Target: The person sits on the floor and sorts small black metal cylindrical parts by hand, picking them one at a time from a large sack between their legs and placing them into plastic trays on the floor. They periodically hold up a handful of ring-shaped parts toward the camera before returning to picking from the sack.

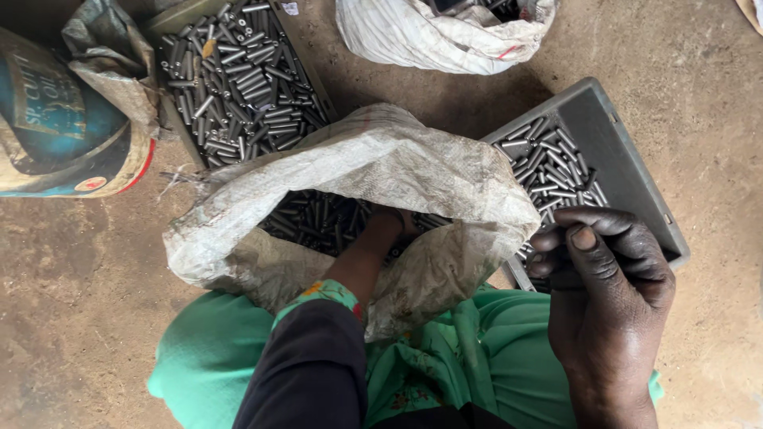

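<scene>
My left hand (391,225) reaches down into an open white woven sack (381,171) half full of short grey metal pins (318,218). Its fingers are buried among the pins under the sack's folded rim, so I cannot see their grip. My right hand (606,290), dark with grime, is raised close to the camera over the near corner of a grey plastic tray (628,159). Its thumb and fingertips are pinched together, and I cannot make out anything between them. The tray holds more of the same pins (548,163).
A second tray (238,71) heaped with pins lies at the back left. Another white sack (445,32) stands at the top, and a blue drum (56,119) draped with sacking at the far left. My green-clothed lap (477,357) fills the bottom, on a dirt floor (79,302).
</scene>
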A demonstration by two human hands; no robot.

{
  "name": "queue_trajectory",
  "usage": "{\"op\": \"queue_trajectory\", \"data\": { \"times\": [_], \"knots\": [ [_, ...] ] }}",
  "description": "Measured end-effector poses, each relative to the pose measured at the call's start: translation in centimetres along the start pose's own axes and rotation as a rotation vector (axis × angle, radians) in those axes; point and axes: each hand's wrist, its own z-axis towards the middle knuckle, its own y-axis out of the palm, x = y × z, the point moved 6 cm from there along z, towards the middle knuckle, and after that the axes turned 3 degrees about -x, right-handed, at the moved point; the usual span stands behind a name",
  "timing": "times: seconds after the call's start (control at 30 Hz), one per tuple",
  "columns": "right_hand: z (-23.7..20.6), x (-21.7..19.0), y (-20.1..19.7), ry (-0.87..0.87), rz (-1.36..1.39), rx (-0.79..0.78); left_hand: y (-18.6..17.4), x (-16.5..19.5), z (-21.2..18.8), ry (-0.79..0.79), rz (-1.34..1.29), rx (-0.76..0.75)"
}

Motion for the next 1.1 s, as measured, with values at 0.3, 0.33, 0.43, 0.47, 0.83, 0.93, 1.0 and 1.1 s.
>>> {"op": "queue_trajectory", "data": {
  "times": [0.3, 0.33, 0.43, 0.47, 0.83, 0.93, 1.0, 1.1],
  "knots": [
    [-0.5, 1.1, 1.1, 0.032, -0.032, 0.002, -0.2, -1.1, 0.1, -0.252, -0.309, 0.247],
    [-0.8, 1.4, 1.3, 0.037, -0.031, 0.006, -0.1, -1.2, 0.2, -0.292, -0.381, 0.303],
    [-1.4, 1.5, 1.8, 0.036, -0.098, -0.009, 0.3, -2.0, 0.0, -0.426, -0.534, 0.261],
    [-1.5, 1.4, 1.8, 0.035, -0.093, -0.002, 0.3, -1.9, -0.4, -0.455, -0.561, 0.211],
    [0.0, 0.5, 0.9, -0.016, -0.147, -0.04, 1.8, -1.4, -6.2, -0.235, -0.184, -0.085],
    [0.0, 0.5, 0.4, -0.012, -0.145, -0.03, 3.1, -1.6, -6.7, -0.148, -0.068, -0.028],
    [-0.1, 0.3, 0.1, -0.015, -0.185, -0.027, 4.3, -1.5, -7.7, -0.107, -0.031, -0.001],
    [-0.1, 0.1, -0.1, -0.017, -0.192, -0.045, 4.2, -2.3, -9.3, -0.122, -0.04, 0.075]
  ]
}}
